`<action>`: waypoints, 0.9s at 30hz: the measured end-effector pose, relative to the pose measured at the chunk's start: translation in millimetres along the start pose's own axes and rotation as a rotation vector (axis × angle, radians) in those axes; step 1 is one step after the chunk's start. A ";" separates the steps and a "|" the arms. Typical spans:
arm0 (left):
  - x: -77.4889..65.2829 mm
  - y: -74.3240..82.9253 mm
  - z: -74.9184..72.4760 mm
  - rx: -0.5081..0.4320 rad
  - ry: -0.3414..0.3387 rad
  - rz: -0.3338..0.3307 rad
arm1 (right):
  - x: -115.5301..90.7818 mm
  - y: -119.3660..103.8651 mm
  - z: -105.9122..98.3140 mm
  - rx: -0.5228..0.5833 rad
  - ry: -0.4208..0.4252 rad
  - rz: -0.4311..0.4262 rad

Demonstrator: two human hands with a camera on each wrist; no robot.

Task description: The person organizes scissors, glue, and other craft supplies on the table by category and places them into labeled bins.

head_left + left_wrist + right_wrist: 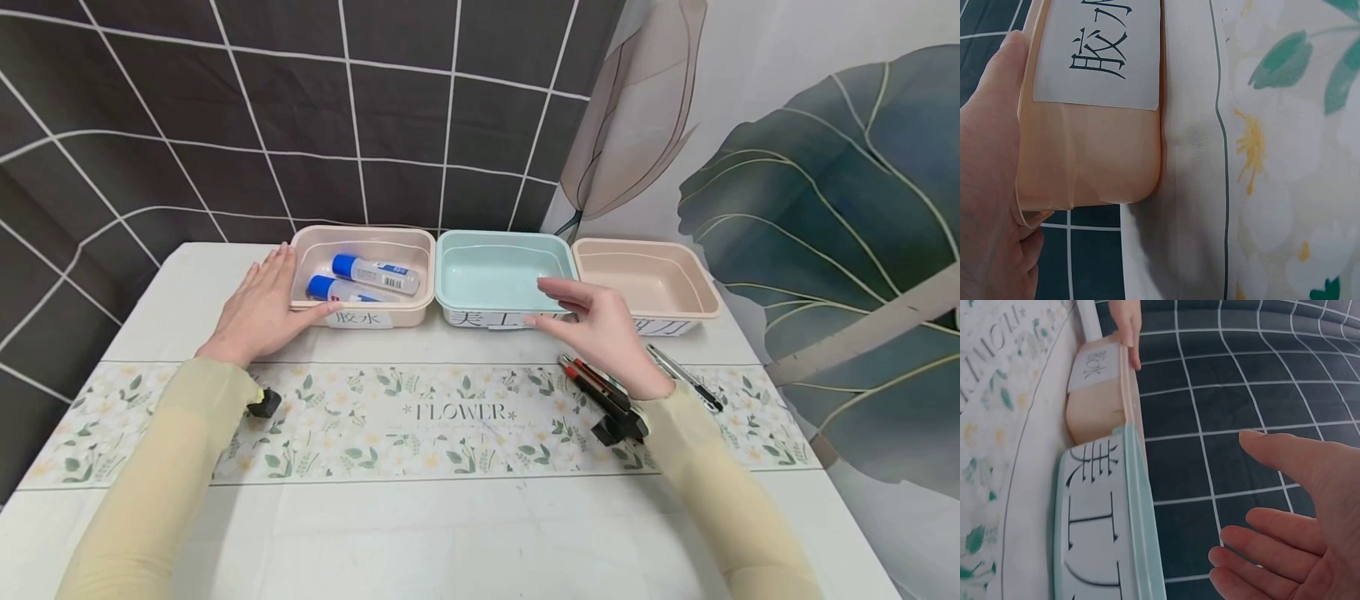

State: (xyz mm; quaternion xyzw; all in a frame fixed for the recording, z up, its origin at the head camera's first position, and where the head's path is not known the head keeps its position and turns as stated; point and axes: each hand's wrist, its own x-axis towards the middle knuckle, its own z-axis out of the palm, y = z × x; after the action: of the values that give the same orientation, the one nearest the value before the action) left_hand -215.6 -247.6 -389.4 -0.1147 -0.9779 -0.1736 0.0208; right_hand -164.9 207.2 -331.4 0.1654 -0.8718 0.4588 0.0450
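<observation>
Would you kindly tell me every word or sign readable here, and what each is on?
"胶水": left pink bin.
"美工": blue bin; its third character is incomplete.
"刀": right pink bin; the character before it is partly hidden.
"FLOWER": tablecloth; the line beneath is too faint to read.
Bottles: print too small to read.

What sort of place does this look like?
Probably a craft or stationery table indoors. Three labelled bins stand in a row on it, two blue-capped bottles lie in the pink one at left, and slim tools lie near the one at right.
</observation>
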 end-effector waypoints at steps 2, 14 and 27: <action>0.1 0.2 -0.1 0.001 -0.002 -0.001 | -5.6 2.7 -4.0 0.011 0.004 0.027; -0.8 0.6 -0.1 0.009 -0.009 -0.012 | -41.9 25.3 -32.7 -0.098 0.048 0.118; -1.2 0.2 0.4 -0.001 -0.003 -0.004 | -77.2 57.8 -45.4 -0.179 -0.003 0.212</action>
State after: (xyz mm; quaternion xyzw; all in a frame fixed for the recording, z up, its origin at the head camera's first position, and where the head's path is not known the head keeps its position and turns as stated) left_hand -214.4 -247.5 -389.9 -0.1128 -0.9781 -0.1741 0.0189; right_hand -114.6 293.6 -368.5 0.0681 -0.9220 0.3810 0.0096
